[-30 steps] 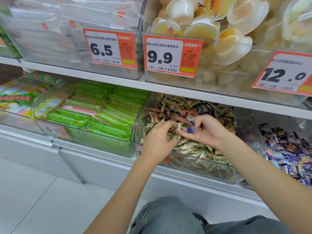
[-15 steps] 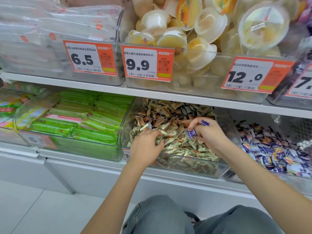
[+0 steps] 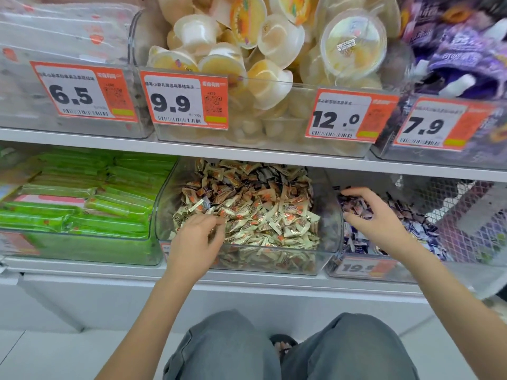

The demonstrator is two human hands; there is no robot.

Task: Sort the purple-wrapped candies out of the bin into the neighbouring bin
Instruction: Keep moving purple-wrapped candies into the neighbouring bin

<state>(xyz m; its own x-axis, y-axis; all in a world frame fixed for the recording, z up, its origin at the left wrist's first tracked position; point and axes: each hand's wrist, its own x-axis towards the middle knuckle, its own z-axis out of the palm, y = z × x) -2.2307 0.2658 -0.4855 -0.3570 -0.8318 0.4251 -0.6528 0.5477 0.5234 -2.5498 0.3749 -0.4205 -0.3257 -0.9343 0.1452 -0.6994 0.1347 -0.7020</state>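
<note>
The middle clear bin (image 3: 164,207) on the lower shelf is full of beige and gold wrapped candies (image 3: 277,215), with a few dark purple wrappers (image 3: 260,172) near its back. My left hand (image 3: 196,239) reaches into this bin at the front left, its fingers bent down into the pile and their tips hidden. The neighbouring bin (image 3: 333,266) to the right holds purple-wrapped candies (image 3: 356,207). My right hand (image 3: 377,219) hovers over that purple pile, fingers spread and loosely curved, and nothing shows in its grip.
A bin of green packets (image 3: 90,212) stands left of the middle bin. The upper shelf (image 3: 247,152) carries bins of jelly cups (image 3: 255,75) with orange price tags and overhangs the lower bins. A mesh basket (image 3: 463,215) sits at the far right. My knees are below.
My right hand has moved from the middle bin to the right, over the purple bin, and the purple candies it pinched no longer show in its fingers. My left hand stays in the beige pile.
</note>
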